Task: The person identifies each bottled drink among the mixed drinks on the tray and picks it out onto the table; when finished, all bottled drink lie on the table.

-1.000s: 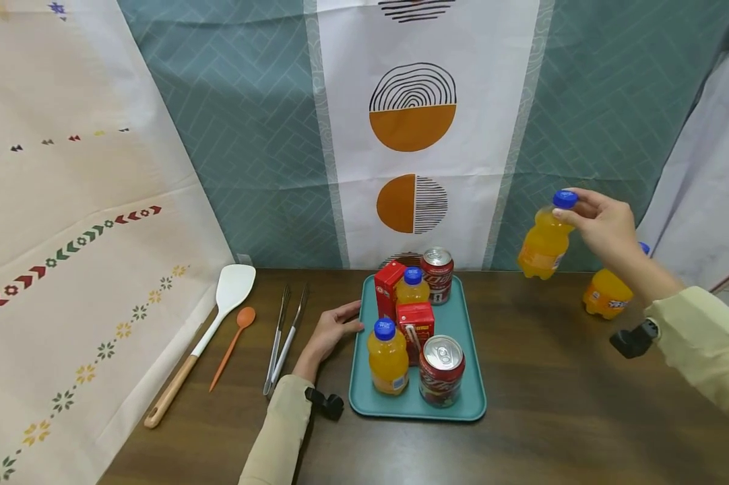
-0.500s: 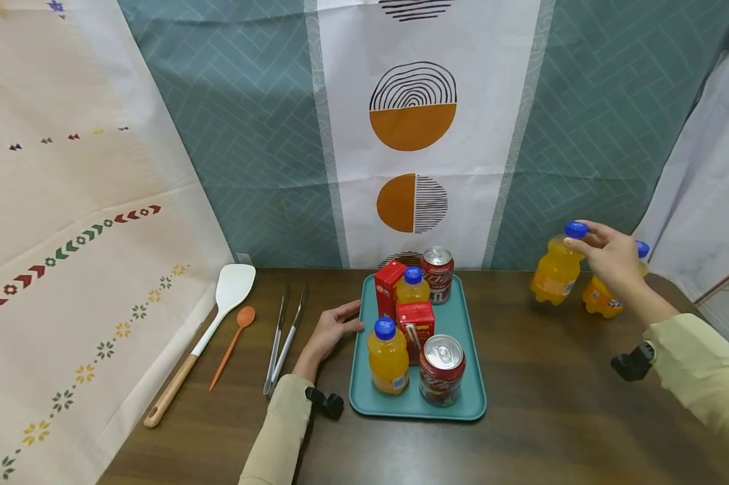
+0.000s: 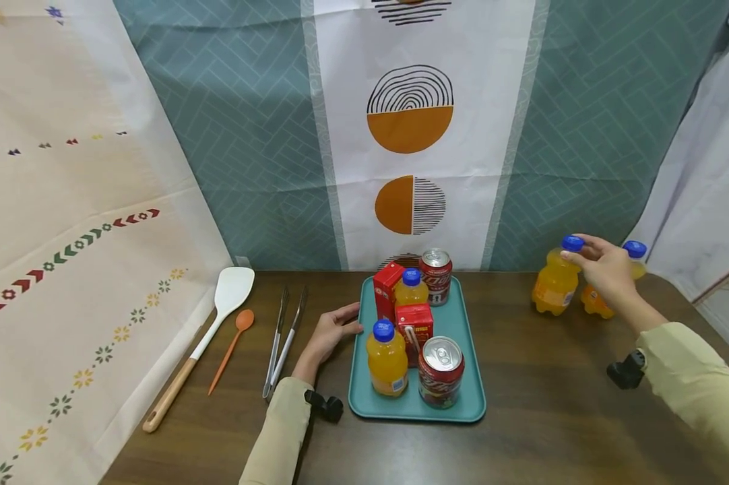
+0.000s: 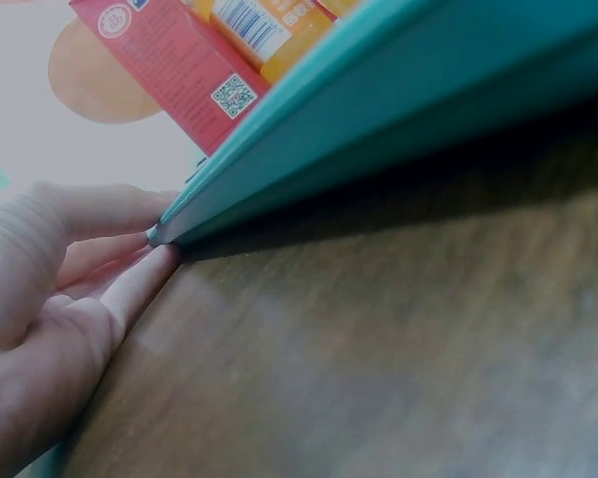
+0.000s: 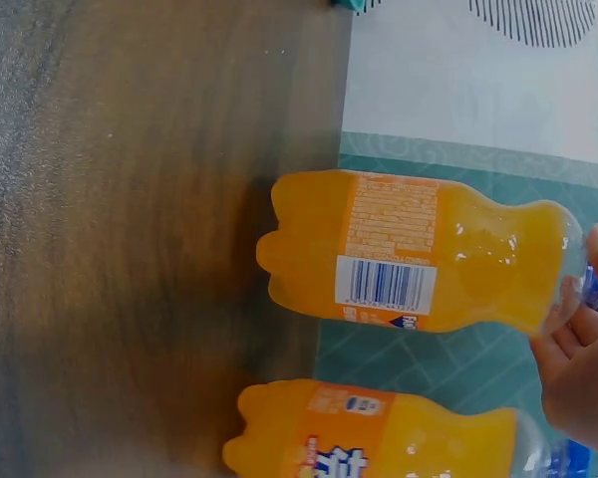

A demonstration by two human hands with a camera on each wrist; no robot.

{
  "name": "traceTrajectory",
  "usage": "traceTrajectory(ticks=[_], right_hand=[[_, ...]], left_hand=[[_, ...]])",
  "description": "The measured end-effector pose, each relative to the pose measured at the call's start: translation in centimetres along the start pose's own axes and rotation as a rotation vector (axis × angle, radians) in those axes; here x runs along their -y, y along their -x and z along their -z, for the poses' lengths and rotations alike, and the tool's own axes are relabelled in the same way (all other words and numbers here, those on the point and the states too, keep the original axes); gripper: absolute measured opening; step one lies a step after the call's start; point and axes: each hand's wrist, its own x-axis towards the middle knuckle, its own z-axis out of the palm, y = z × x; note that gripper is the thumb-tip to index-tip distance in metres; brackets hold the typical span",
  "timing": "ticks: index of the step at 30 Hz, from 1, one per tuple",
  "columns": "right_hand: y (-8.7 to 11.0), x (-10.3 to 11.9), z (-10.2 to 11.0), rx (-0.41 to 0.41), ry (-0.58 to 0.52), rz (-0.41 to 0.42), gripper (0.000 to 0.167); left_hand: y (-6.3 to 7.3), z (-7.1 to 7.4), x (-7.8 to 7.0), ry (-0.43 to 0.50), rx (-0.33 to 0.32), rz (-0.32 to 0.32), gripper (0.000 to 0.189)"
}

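My right hand (image 3: 608,273) pinches a small orange soda bottle (image 5: 399,249) at its blue cap and neck. The bottle stands upright at the table's back right, its base at the tabletop. Just right of it is a second orange soda bottle (image 5: 369,433), partly hidden behind the hand in the head view. My left hand (image 3: 331,333) holds the left rim of the teal tray (image 3: 361,404) between thumb and fingers. On the tray are two orange soda bottles (image 3: 387,360), two red drink cartons (image 3: 416,323) and two red soda cans (image 3: 441,374).
Left of the tray lie metal tongs (image 3: 282,343), an orange spoon (image 3: 234,347) and a white spatula (image 3: 215,330) with a wooden handle. Patterned cloth (image 3: 249,135) hangs behind the brown table (image 3: 540,404) and along its left side.
My right hand has lowered the orange soda bottle from the air to the tabletop, left of the other bottle. My left hand stays at the tray's rim.
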Motion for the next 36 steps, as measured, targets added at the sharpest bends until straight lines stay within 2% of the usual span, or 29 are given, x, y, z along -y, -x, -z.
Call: traceTrajectory(ticks=[7, 10, 16, 21, 36], right_hand=[[0.1, -0.9, 0.1, 0.025, -0.043, -0.016, 0.069], [0.2, -1.2, 0.2, 0.068, -0.057, -0.009, 0.07], [0.3, -1.5, 0.3, 0.153, -0.061, 0.034, 0.071], [0.3, -1.3, 0.8, 0.176, -0.032, 0.055, 0.07], [0.0, -0.8, 1.2, 0.234, -0.033, 0.039, 0.072]], left_hand=[[0.0, 0.1, 0.0, 0.003, 0.003, -0.001, 0.05], [0.1, 0.2, 0.1, 0.015, -0.007, 0.005, 0.05], [0.2, 0.3, 0.3, 0.013, 0.017, -0.016, 0.051], [0.0, 0.0, 0.1, 0.002, 0.02, -0.02, 0.051], [-0.1, 0.1, 0.2, -0.014, 0.011, -0.01, 0.05]])
